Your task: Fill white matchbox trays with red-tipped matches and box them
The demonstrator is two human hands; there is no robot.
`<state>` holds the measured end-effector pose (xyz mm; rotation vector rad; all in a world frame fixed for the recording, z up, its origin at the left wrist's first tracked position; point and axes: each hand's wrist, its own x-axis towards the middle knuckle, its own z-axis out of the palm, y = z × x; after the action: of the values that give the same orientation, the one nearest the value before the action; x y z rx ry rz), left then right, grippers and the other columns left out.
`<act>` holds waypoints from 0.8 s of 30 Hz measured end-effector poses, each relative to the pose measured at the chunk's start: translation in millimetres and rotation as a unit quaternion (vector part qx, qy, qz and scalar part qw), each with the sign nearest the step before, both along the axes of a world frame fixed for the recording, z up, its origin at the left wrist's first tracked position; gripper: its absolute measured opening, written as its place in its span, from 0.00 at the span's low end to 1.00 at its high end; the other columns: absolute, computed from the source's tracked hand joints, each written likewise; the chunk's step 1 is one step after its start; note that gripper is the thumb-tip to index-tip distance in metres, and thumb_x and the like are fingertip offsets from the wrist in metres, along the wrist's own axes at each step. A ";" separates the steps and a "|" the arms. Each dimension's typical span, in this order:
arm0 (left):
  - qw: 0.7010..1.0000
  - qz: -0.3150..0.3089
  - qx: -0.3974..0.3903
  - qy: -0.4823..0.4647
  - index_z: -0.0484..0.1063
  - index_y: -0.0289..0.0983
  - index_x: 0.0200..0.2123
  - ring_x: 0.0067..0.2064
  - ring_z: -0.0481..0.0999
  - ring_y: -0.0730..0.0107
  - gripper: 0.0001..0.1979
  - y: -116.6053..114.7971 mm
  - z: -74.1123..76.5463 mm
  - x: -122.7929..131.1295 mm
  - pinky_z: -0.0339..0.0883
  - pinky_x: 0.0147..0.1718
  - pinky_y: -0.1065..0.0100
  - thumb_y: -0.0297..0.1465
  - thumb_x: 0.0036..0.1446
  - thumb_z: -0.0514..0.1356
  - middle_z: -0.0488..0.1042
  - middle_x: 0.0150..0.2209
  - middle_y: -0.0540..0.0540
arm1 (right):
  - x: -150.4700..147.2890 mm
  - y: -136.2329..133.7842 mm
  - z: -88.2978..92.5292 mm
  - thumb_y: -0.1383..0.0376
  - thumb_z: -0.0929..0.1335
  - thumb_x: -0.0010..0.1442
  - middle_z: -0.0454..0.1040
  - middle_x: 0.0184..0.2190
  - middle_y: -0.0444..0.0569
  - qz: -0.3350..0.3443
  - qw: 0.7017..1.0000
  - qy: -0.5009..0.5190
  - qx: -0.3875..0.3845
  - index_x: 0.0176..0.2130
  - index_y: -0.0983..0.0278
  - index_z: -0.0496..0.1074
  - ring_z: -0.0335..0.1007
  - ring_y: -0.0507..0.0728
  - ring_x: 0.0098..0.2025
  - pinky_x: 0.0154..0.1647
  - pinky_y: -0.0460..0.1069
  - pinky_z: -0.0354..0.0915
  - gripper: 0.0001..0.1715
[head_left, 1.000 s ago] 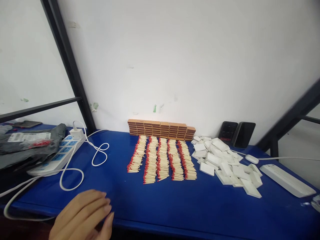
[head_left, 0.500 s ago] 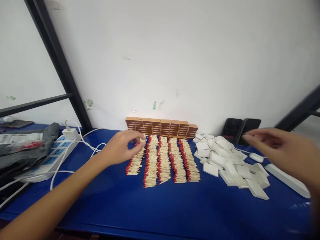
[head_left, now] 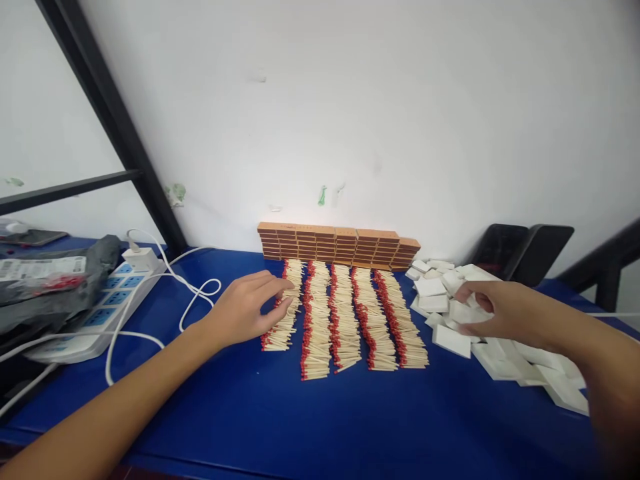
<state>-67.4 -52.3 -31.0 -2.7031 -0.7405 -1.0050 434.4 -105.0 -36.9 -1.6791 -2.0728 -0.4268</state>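
Several rows of red-tipped matches (head_left: 350, 320) lie on the blue table (head_left: 320, 420). My left hand (head_left: 250, 310) rests at the leftmost row, its fingertips pinched on matches there. My right hand (head_left: 493, 310) is down on the pile of white box trays (head_left: 450, 340) at the right, fingers curled round one white tray. A low wall of stacked brown box sleeves (head_left: 335, 245) stands behind the matches, against the white wall.
A white power strip (head_left: 95, 313) with looping white cables (head_left: 197, 297) and a grey bag (head_left: 45, 287) lie at the left. Two dark phones (head_left: 525, 245) lean on the wall at the right. Black frame bars (head_left: 110, 120) slant at both sides.
My left hand came up from the near table edge to the leftmost match row. My right hand entered from the right and dropped onto the white tray pile. The view shifted slightly.
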 end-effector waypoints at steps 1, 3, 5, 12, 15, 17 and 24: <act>1.000 -0.001 0.001 0.001 0.77 0.36 0.50 0.37 0.80 0.68 0.09 -0.3 1.4 0.9 0.74 0.39 0.66 0.29 0.71 0.58 0.83 0.39 0.45 | 0.5 1.1 3.0 0.47 0.78 0.55 0.71 0.20 0.44 0.006 0.997 0.001 -0.074 0.33 0.59 0.81 0.65 0.52 0.16 0.17 0.48 0.54 0.19; 1.000 0.000 -0.001 0.001 0.77 0.36 0.49 0.37 0.80 0.68 0.09 -1.4 4.2 2.0 0.74 0.38 0.65 0.29 0.71 0.59 0.83 0.38 0.45 | -0.2 3.1 12.1 0.47 0.77 0.57 0.72 0.22 0.45 0.014 0.980 0.002 -0.197 0.37 0.60 0.81 0.67 0.53 0.18 0.17 0.48 0.55 0.20; 1.000 0.002 -0.004 -0.006 0.77 0.36 0.49 0.37 0.80 0.67 0.08 -3.1 6.6 2.6 0.74 0.38 0.65 0.29 0.70 0.59 0.83 0.39 0.45 | -3.4 4.6 20.0 0.43 0.76 0.58 0.71 0.23 0.45 -0.004 0.984 0.008 -0.180 0.40 0.60 0.81 0.67 0.53 0.19 0.18 0.48 0.56 0.24; 0.999 -0.021 -0.020 -0.016 0.76 0.36 0.49 0.36 0.79 0.68 0.08 -7.2 0.7 8.4 0.75 0.38 0.65 0.28 0.69 0.60 0.82 0.38 0.45 | -45.1 4.4 18.7 0.41 0.70 0.67 0.71 0.31 0.48 -0.032 0.998 -0.016 0.054 0.49 0.62 0.79 0.69 0.55 0.27 0.28 0.50 0.63 0.29; 0.999 -0.033 -0.019 -0.010 0.75 0.36 0.51 0.35 0.78 0.67 0.09 -8.4 -5.2 10.1 0.75 0.38 0.64 0.27 0.68 0.61 0.81 0.36 0.46 | -66.7 5.3 15.9 0.47 0.68 0.71 0.73 0.39 0.54 -0.034 0.991 -0.038 0.123 0.53 0.63 0.78 0.71 0.58 0.34 0.34 0.52 0.67 0.25; 0.999 -0.036 -0.016 -0.007 0.74 0.36 0.52 0.37 0.79 0.66 0.10 -9.5 -7.4 10.2 0.75 0.39 0.63 0.26 0.68 0.62 0.81 0.37 0.45 | -76.8 7.2 14.3 0.51 0.68 0.72 0.75 0.43 0.58 -0.002 0.988 -0.052 0.144 0.52 0.64 0.78 0.73 0.62 0.42 0.43 0.54 0.70 0.22; 0.999 -0.048 -0.008 -0.001 0.73 0.35 0.54 0.40 0.81 0.64 0.14 -14.7 -6.0 10.2 0.77 0.43 0.61 0.23 0.65 0.65 0.82 0.39 0.44 | -103.9 4.4 4.6 0.57 0.69 0.71 0.80 0.51 0.56 0.064 0.991 -0.017 0.120 0.58 0.60 0.72 0.78 0.65 0.53 0.55 0.56 0.71 0.18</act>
<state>-57.2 -67.0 -36.9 -2.7754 -0.6271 -1.0273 330.5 -100.6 -32.3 -1.4003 -2.0479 -0.6380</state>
